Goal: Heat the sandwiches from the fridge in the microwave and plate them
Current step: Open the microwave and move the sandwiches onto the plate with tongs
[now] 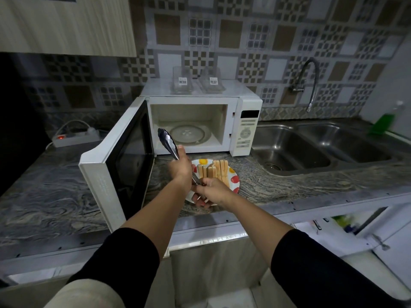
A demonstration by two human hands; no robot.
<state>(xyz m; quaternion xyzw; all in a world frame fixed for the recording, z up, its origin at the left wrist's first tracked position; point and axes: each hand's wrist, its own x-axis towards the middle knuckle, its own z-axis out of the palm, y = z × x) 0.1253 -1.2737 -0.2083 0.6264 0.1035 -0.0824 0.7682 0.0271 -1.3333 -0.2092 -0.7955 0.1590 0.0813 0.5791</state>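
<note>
Counter (55, 181) runs along the left, with a power strip (75, 136) at the back and the microwave (200, 121) standing open, its door (120, 165) swung out to the left and its glass turntable (189, 134) bare. Tongs (168, 144) slant up toward that opening, tips pressed together. The left hand (180, 168) has its fingers curled around the middle of the tongs; the right hand (211, 192) pinches the handle end, so both grasp the same tool. Just beyond and right of the fingers, the sandwiches (219, 171) stand on edge on a spotted plate (233, 185), which sits on the counter directly under the hands. A double sink (322, 147) and faucet (310, 83) lie well to the right. Two clear empty containers (196, 83) rest atop the microwave.

Judging by the bare turntable, either loading or final plating is in hand; I cannot tell which. The next move probably calls for settling the tongs into one hand, freeing the other.
</note>
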